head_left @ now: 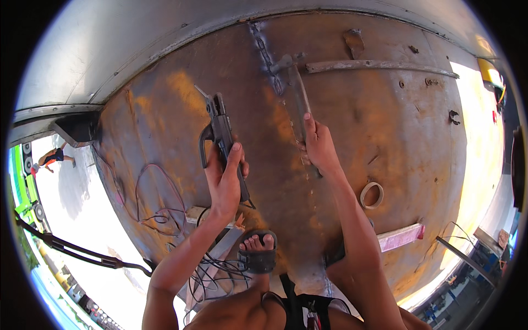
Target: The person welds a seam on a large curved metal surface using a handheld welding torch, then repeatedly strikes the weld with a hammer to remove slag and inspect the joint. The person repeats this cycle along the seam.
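Observation:
My left hand (pixel 226 184) is closed around a black welding electrode holder (pixel 221 127). A short electrode stub (pixel 201 91) sticks out of its jaws, up and to the left, apart from the plate. My right hand (pixel 321 147) grips the handle of a hammer (pixel 300 96). The hammer's head (pixel 283 62) is beside a dark, lumpy weld bead (pixel 263 50); whether it touches the metal I cannot tell. Below the bead, a thin seam runs down the rusty steel plate (pixel 385 148) toward me.
A long metal bar (pixel 379 65) and a rusty scrap piece (pixel 354 43) lie at the far right. Nearer are a ring (pixel 372 195) and a pinkish bar (pixel 400 236). Cables (pixel 162 214) loop at left, near my sandalled foot (pixel 257 253). Another person (pixel 54 157) is outside at left.

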A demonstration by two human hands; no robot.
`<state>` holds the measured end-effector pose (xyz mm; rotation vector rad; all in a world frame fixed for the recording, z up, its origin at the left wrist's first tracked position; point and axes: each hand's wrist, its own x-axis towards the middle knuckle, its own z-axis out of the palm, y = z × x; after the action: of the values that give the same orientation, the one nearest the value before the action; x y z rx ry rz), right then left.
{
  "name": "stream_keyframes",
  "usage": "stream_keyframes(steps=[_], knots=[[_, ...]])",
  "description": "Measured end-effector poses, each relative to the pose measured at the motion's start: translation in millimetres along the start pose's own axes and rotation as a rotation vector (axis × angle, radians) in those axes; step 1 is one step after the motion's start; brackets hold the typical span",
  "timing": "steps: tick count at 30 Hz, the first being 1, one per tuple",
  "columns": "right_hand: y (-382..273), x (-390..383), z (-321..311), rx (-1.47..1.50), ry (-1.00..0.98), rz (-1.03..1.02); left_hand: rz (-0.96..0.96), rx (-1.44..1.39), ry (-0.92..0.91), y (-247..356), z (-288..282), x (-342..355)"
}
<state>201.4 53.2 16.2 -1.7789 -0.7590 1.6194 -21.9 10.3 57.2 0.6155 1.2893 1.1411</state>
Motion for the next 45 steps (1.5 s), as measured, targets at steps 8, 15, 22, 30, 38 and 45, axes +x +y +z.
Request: stream_keyframes(steps=[8,15,22,30,38,45], knots=[[5.1,-3.6,6.1,0.049,-0.013,0.06,0.004,0.002,0.023,-0.9,2.2,-0.3],[7.6,-2.7,3.6,0.078,0.01,0.064,-0.019,0.029,0.002,-3.5,3.9,-1.2],[12.7,-3.6,11.7,0.11,0.078,-0.027,0.011,0.047,-0.008,-3.3,8.7,-3.3],[12.1,-2.0,8.8,0.111,0.066,0.026,-0.036,0.033,-0.003,-6.6,11.5,-4.0],[20.8,-4.3,15.5,0.01,0.122,-0.077,-0.008,0.058,-0.012,-11.3,15.5,-1.9],[26.3,-5.0,10.2,0.043,0.144,-0.136,-0.039,0.068,0.02,-5.3,12.0,-4.5]])
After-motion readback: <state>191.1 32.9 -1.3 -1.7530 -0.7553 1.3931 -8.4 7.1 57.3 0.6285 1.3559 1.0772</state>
